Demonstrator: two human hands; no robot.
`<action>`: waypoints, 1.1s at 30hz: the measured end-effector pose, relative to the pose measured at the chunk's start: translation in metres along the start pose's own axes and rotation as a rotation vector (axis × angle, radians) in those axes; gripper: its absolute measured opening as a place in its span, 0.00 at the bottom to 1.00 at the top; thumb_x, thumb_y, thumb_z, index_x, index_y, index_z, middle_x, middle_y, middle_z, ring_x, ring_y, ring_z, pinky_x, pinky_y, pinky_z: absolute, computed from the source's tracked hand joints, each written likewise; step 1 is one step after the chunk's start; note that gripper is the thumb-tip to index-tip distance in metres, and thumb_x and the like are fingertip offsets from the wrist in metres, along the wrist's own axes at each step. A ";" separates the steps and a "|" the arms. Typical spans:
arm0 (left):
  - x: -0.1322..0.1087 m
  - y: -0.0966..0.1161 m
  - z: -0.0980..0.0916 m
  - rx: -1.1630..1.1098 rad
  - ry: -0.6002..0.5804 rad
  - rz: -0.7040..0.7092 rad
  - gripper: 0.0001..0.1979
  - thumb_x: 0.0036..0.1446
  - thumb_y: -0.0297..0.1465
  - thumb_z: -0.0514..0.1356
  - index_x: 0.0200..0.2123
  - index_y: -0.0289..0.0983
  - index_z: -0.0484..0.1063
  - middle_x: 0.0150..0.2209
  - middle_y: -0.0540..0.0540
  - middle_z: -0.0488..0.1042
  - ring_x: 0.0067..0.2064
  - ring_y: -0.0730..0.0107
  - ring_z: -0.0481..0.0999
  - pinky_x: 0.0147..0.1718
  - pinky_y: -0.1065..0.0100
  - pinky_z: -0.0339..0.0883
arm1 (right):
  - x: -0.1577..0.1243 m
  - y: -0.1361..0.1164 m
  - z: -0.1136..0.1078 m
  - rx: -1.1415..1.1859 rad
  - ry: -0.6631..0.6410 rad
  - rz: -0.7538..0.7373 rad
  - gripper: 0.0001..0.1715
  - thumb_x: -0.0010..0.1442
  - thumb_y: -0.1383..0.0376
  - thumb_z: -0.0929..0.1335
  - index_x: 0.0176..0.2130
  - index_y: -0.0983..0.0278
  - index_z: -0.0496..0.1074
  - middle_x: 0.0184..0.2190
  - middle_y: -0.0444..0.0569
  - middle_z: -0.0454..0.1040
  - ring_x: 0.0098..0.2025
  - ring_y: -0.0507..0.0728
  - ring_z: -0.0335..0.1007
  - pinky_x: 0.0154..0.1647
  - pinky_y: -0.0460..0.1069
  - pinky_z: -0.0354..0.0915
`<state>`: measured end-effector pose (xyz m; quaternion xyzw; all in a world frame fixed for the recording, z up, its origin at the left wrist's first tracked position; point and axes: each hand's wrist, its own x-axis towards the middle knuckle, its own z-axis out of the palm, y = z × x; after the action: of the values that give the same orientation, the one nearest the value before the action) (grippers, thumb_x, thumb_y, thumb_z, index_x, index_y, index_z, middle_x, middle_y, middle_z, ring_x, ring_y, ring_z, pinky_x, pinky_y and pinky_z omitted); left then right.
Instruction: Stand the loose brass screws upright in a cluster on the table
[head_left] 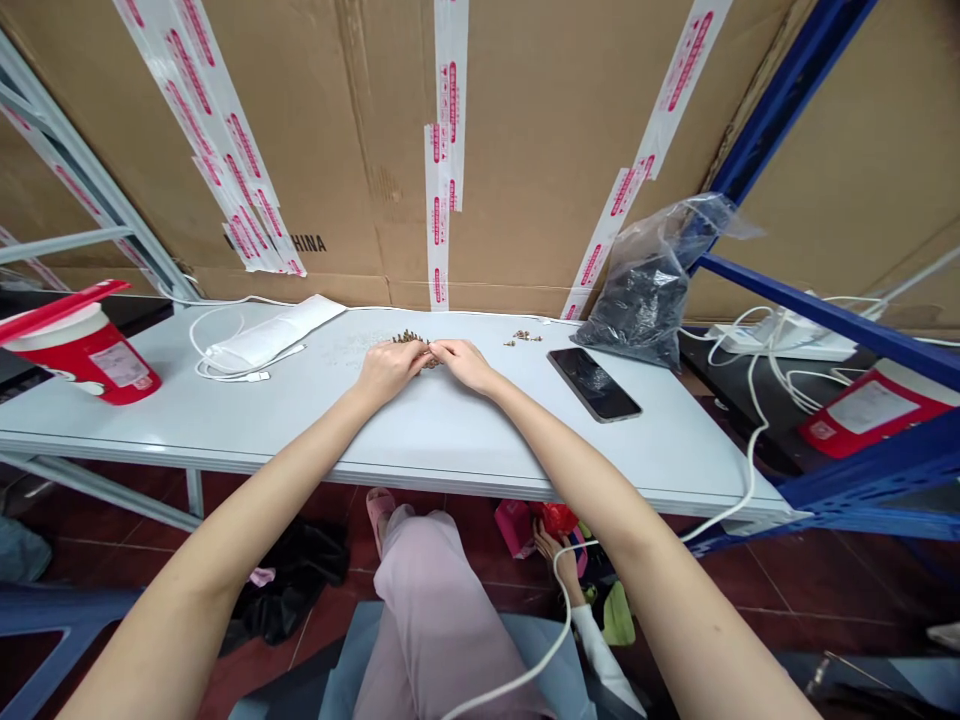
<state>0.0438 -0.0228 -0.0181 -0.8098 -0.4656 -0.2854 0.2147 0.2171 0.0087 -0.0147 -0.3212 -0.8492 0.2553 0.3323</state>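
I'm keeping my left hand (390,368) and right hand (465,363) curled in at mid-frame, fingertips (430,349) almost meeting — they're touching the pile of small brown parts (411,340) on the white table (450,430). Can't tell if I'm pinching any. A smaller scatter of parts (523,337) is sitting to the right, near my phone (594,385).

Small brown pieces (411,338) partly hidden under left hand (390,368) and right hand (465,364), kind unclear; red cup (82,352) cut at picture edge.
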 end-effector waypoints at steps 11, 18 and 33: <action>-0.002 -0.002 -0.002 -0.262 -0.116 -0.097 0.19 0.61 0.39 0.42 0.38 0.37 0.69 0.21 0.52 0.70 0.24 0.75 0.69 0.27 0.74 0.58 | -0.004 -0.013 -0.006 -0.176 0.036 -0.079 0.24 0.63 0.56 0.52 0.34 0.64 0.69 0.34 0.46 0.70 0.33 0.50 0.59 0.34 0.43 0.50; -0.004 -0.002 -0.002 -0.103 -0.041 -0.091 0.19 0.61 0.40 0.42 0.40 0.36 0.68 0.24 0.48 0.73 0.26 0.70 0.72 0.27 0.72 0.58 | -0.002 -0.016 -0.008 -0.126 0.050 -0.114 0.24 0.63 0.55 0.53 0.30 0.65 0.68 0.30 0.45 0.67 0.32 0.50 0.58 0.34 0.43 0.50; -0.001 -0.001 -0.003 -0.091 -0.058 -0.096 0.17 0.60 0.41 0.44 0.37 0.38 0.68 0.24 0.49 0.73 0.26 0.69 0.72 0.26 0.71 0.58 | 0.002 -0.005 0.002 0.109 0.012 -0.061 0.24 0.61 0.55 0.54 0.25 0.67 0.65 0.24 0.43 0.65 0.28 0.50 0.57 0.33 0.44 0.51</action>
<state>0.0420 -0.0251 -0.0166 -0.8034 -0.4964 -0.2924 0.1502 0.2130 0.0062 -0.0122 -0.2782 -0.8414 0.2891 0.3620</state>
